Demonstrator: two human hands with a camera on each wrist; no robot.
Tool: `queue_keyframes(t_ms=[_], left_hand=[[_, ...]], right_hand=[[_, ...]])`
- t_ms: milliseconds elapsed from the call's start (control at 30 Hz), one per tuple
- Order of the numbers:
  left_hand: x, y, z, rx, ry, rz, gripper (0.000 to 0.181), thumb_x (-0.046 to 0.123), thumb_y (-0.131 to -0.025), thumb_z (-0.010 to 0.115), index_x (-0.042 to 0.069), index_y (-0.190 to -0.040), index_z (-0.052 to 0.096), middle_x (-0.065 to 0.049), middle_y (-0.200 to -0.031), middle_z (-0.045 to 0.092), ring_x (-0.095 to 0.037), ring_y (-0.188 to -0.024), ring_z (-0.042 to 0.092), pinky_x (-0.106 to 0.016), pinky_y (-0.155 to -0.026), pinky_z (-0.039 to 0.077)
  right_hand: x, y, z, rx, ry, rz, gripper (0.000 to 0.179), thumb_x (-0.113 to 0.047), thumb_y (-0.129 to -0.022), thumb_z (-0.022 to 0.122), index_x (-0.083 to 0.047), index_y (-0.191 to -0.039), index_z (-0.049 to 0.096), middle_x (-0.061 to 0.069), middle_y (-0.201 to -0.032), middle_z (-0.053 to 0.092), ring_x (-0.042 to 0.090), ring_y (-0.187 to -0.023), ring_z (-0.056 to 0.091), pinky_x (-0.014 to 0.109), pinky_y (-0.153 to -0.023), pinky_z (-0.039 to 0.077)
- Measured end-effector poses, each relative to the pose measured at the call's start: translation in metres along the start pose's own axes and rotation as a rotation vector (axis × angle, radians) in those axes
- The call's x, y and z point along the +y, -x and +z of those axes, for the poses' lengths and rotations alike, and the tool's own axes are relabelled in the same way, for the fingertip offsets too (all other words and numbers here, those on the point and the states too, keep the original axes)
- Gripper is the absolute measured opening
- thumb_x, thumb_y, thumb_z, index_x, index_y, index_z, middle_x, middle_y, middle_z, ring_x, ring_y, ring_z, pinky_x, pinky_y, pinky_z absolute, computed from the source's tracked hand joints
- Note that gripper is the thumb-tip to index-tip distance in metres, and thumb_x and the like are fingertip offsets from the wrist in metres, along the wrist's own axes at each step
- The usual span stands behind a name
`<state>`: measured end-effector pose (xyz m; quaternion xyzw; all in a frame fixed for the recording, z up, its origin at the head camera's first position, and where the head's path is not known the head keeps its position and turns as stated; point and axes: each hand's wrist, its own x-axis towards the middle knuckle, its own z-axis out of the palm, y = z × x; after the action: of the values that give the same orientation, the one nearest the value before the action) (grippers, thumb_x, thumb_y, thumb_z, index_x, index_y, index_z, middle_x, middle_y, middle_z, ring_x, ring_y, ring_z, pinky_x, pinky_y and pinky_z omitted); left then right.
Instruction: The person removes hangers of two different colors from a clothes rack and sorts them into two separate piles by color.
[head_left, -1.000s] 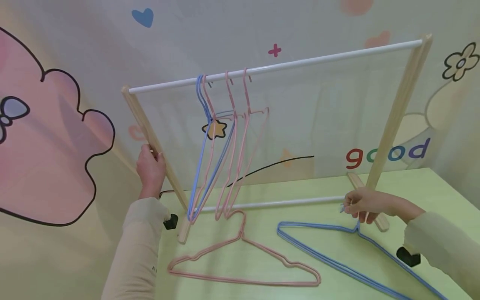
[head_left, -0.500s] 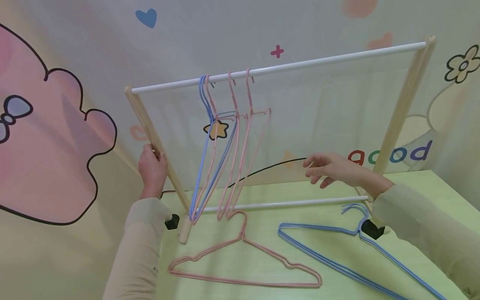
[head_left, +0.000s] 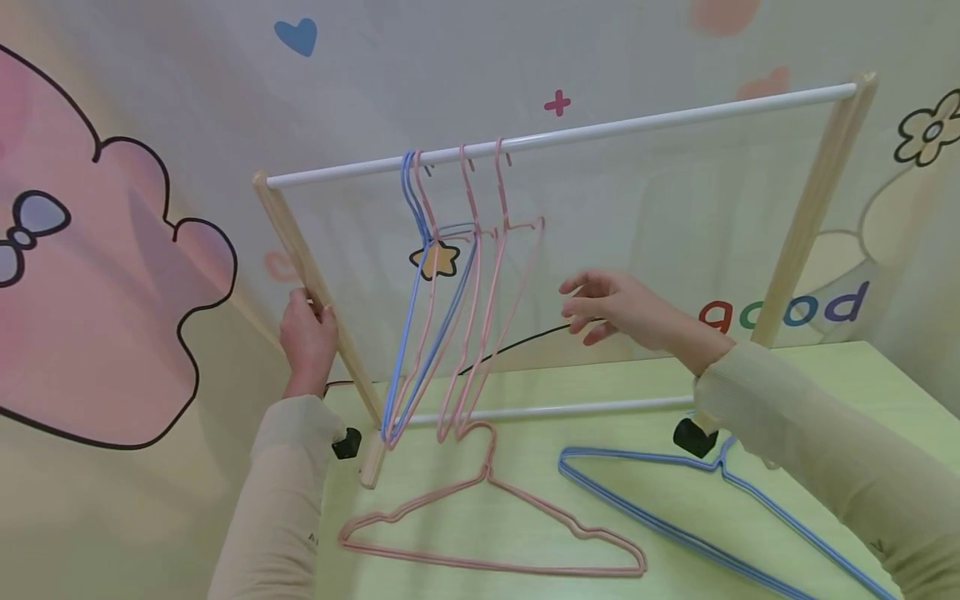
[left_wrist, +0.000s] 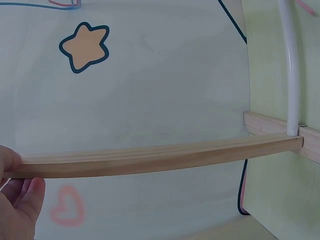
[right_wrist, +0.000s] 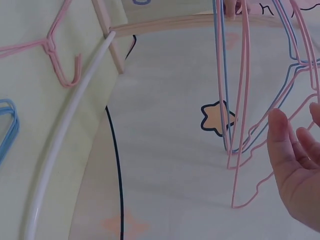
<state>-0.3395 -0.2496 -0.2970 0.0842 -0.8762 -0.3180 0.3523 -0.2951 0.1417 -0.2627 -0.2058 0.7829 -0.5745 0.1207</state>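
My left hand point(head_left: 309, 342) grips the left wooden post point(head_left: 285, 229) of a garment rack, thumb and fingers on either side of the wood. In the left wrist view, the thumb and fingers appear around the post point(left_wrist: 150, 161). On the upper white rail point(head_left: 637, 122), blue hangers point(head_left: 414, 308) and pink hangers point(head_left: 502, 200) hang toward the left. My right hand point(head_left: 615, 304) is raised with nothing in it, its fingers loosely bent, to the right of the hanging pink ones. In the right wrist view, its fingers point(right_wrist: 281, 132) overlap the lower parts of those hangers.
Pink hangers point(head_left: 491, 568) lie on the light green tabletop point(head_left: 427, 533) in front of the rack. To their right lies a stack of blue hangers point(head_left: 645, 514), its hooks partly hidden by my right sleeve. A lower white bar point(head_left: 585, 409) joins the posts; a patterned wall stands behind.
My right hand has let go of the hooks of the blue hangers on the table and moved up and left toward the hanging ones. The left hand stays on the post.
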Motion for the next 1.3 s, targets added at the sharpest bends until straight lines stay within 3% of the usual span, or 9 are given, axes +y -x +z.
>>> queue_keyframes(t_ms=[300,700,1067,1300], left_hand=[[0.0,0.0,0.0,-0.006,0.002,-0.004,0.023,0.011,-0.087,0.049,-0.002,-0.106,0.047,-0.021,-0.095,0.057,-0.034,-0.088,0.053,-0.045,-0.08,0.04],[0.001,-0.001,0.0,-0.006,-0.002,-0.014,0.024,0.012,-0.087,0.049,-0.001,-0.107,0.047,-0.02,-0.096,0.057,-0.034,-0.088,0.054,-0.045,-0.079,0.042],[0.0,0.0,0.0,-0.007,0.004,-0.02,0.023,0.012,-0.088,0.048,-0.001,-0.107,0.046,-0.02,-0.097,0.057,-0.034,-0.089,0.054,-0.045,-0.08,0.042],[0.001,0.0,0.0,-0.01,0.0,-0.023,0.023,0.012,-0.087,0.048,-0.001,-0.107,0.046,-0.02,-0.097,0.057,-0.034,-0.089,0.053,-0.046,-0.08,0.041]], right_hand=[[-0.021,-0.015,0.018,0.041,-0.155,0.004,0.03,-0.02,-0.089,0.052,-0.006,-0.113,0.041,0.006,-0.091,0.053,0.016,-0.074,0.06,0.028,-0.066,0.052],[-0.035,-0.037,0.046,0.131,-0.407,0.007,0.024,-0.017,-0.088,0.053,-0.005,-0.107,0.045,0.006,-0.079,0.054,0.015,-0.063,0.059,0.026,-0.056,0.051],[-0.045,-0.049,0.064,0.14,-0.453,0.004,0.013,-0.015,-0.087,0.054,-0.006,-0.093,0.048,0.005,-0.073,0.054,0.016,-0.061,0.055,0.026,-0.055,0.051],[-0.057,-0.046,0.061,0.165,-0.438,-0.023,0.008,-0.01,-0.087,0.053,-0.005,-0.085,0.046,0.003,-0.069,0.055,0.015,-0.058,0.054,0.026,-0.054,0.051]])
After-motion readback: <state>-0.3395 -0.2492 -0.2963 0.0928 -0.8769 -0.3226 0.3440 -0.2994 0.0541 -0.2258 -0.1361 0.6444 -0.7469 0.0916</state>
